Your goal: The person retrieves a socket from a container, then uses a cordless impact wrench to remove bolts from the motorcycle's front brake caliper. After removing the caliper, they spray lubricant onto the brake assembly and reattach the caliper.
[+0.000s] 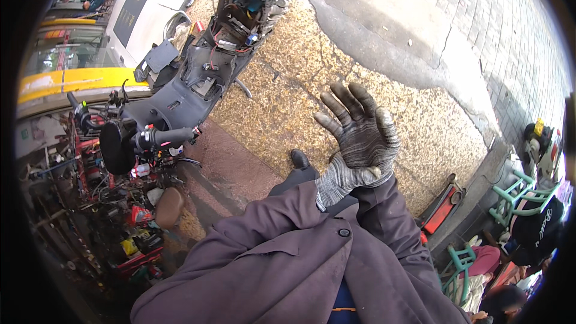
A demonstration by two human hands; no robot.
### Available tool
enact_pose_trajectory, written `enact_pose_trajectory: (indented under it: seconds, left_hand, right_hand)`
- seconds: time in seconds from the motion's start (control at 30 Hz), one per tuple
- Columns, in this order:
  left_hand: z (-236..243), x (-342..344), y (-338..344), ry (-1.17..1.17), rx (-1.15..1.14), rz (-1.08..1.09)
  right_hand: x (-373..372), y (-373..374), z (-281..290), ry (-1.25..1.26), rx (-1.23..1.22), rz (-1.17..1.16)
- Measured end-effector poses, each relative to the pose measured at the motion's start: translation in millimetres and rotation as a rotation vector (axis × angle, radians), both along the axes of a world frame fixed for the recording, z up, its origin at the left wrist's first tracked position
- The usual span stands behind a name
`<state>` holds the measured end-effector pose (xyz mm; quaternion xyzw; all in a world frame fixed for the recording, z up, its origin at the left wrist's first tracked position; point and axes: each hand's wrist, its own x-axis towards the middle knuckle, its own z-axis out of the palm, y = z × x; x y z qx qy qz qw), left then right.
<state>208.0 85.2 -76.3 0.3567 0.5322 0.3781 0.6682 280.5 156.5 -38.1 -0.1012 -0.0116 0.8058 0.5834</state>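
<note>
My right hand (pixel 363 131) is raised in front of me, palm toward me and fingers spread, holding nothing. It wears a grey knitted work glove whose palm and fingers are blackened. Across its wrist lies my left hand (pixel 343 181), also in a grey glove. The left thumb presses on the near side of the right glove's cuff; the other left fingers are mostly hidden behind it. Dark purple-grey jacket sleeves cover both forearms. Beyond, to the left, stands a partly stripped electric scooter (pixel 180 93), its rear wiring exposed.
A heap of parts and tools (pixel 96 204) fills the left side, with a brown oval seat (pixel 170 207) by it. To the right lies a red floor jack (pixel 441 209). Green stools (pixel 522 195) and a seated person's legs are farther right. A kerb edges the patchy yellow-brown pavement (pixel 282 102).
</note>
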Motion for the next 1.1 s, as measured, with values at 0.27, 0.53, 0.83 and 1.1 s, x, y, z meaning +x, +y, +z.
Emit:
enact_pose_trajectory:
  seconds: [0.27,0.53,0.83,1.1]
  left_hand:
    - [69.1,-142.3,-36.0,-0.253,0.275,0.253]
    - [80.5,-185.7,-71.1,-0.373,0.088,0.31]
    - [67.8,-137.9,-57.6,-0.397,0.078,0.537]
    - [91.4,-142.8,-34.5,0.2,0.043,0.617]
  right_hand:
    - [-70.6,-64.9,42.2,-0.66,0.288,0.483]
    - [-145.2,-91.9,60.8,-0.959,1.221,0.436]
    - [-114.3,-64.9,40.0,-1.033,1.093,0.443]
    - [6.0,20.2,-38.9,-1.207,0.262,0.753]
